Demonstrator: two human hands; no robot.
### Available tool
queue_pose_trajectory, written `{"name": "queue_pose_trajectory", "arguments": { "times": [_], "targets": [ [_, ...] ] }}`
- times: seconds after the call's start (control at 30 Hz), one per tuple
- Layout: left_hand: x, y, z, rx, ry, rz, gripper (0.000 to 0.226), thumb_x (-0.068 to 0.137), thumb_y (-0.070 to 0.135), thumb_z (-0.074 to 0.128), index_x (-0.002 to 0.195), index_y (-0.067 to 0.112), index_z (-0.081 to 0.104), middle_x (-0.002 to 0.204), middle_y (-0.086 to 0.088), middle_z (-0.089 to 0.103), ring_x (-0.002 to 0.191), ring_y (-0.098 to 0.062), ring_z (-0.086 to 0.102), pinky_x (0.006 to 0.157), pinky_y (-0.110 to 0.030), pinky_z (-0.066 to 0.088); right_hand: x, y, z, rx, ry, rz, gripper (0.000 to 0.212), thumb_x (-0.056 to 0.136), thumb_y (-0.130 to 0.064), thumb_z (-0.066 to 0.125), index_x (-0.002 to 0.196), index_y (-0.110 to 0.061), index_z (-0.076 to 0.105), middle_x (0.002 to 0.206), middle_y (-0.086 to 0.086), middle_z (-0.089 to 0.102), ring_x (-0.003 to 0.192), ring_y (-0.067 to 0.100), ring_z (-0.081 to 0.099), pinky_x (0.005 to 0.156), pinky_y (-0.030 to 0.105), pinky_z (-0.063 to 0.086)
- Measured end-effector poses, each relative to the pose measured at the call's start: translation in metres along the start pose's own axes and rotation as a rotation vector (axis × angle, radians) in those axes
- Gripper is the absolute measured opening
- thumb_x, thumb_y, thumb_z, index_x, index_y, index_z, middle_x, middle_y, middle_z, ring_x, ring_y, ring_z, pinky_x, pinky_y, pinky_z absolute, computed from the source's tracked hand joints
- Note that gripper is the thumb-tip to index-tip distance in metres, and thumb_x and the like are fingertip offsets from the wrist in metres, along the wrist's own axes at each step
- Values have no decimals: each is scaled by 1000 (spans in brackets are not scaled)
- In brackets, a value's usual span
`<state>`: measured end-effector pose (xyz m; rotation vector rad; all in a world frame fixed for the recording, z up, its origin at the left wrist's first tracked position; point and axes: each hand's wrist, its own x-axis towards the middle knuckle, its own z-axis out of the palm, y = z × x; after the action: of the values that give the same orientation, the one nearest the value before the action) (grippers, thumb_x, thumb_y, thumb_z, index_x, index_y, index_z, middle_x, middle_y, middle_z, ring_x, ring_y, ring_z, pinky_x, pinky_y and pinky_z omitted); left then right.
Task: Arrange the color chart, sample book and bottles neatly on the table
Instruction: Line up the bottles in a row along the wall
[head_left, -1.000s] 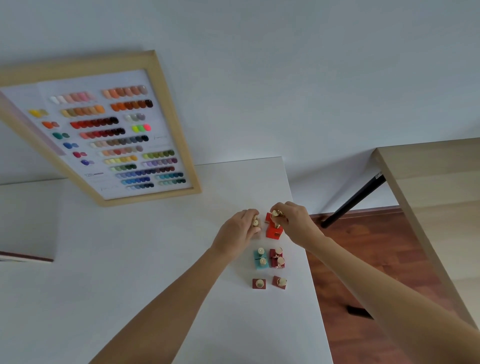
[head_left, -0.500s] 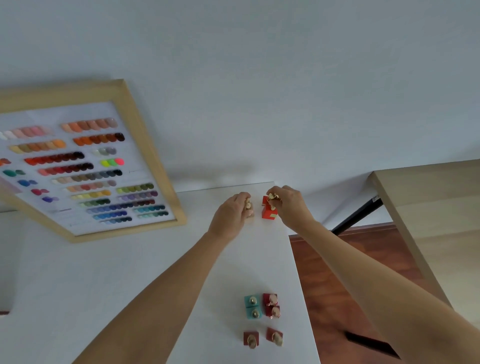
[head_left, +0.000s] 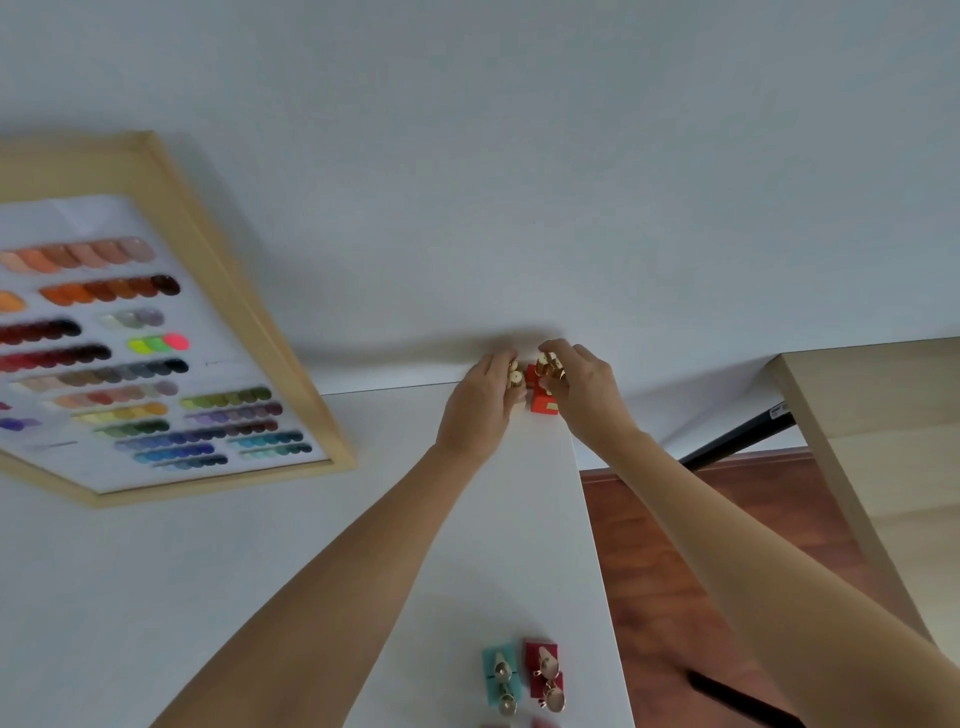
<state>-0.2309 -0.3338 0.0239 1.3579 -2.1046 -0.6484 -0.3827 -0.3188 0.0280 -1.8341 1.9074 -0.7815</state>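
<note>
- Fingers of the left hand (head_left: 480, 402) close on gold-capped bottles (head_left: 515, 375); the right hand (head_left: 582, 387) grips orange bottles (head_left: 543, 402), frame centre.
- White table (head_left: 441, 545) fills the lower left.
- Color chart (head_left: 156, 332) leans at the left.
- Teal bottles (head_left: 501, 675) and red bottles (head_left: 543, 670) stand touching, at the bottom.

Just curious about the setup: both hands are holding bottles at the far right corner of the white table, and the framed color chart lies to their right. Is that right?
Not quite. The head view shows the color chart to the left of the left hand and right hand, not the right. The rest holds: bottles, white table.
</note>
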Motion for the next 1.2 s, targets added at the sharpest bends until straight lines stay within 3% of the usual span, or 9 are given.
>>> {"name": "queue_pose_trajectory", "arguments": {
  "times": [0.17,0.37,0.53,0.7,0.87,1.2],
  "targets": [
    [-14,-8,8,-35,-2,-65,35,92,16,57,125,11,50,119,-9,61,104,-24,61,84,-29,49,-14,9,8,109,15,101,49,82,-2,62,126,-13,46,100,8,60,79,24,60,74,31,49],
    [-19,-16,17,24,-56,-220,38,84,0,60,121,7,54,116,-13,61,104,-29,60,88,-41,52,-19,21,20,122,-57,321,50,84,-9,65,131,-8,47,115,12,57,80,18,60,78,21,39],
    [-11,-13,27,-39,-17,-297,18,87,1,55,103,4,63,98,-15,64,91,-30,60,82,-39,52,-13,26,24,87,-60,339,30,87,-13,63,117,-7,61,106,11,65,78,15,60,75,17,37],
    [-3,-12,37,-85,19,-335,14,88,3,55,98,3,65,95,-15,66,89,-28,62,83,-41,52,-9,27,29,111,-16,328,13,86,-7,58,94,-6,69,87,12,68,73,19,54,64,19,34],
    [1,-8,44,-115,49,-348,13,88,5,57,95,3,67,91,-15,67,85,-28,62,80,-42,52,-3,30,31,68,-20,338,16,84,-2,52,88,-6,67,77,12,60,69,23,47,61,23,30],
    [2,-9,46,-109,33,-350,12,87,5,58,90,1,68,87,-17,67,81,-29,60,77,-40,52,-4,34,33,24,-17,322,21,84,2,47,87,-6,66,82,15,58,70,22,45,57,21,23]
  ]
}}
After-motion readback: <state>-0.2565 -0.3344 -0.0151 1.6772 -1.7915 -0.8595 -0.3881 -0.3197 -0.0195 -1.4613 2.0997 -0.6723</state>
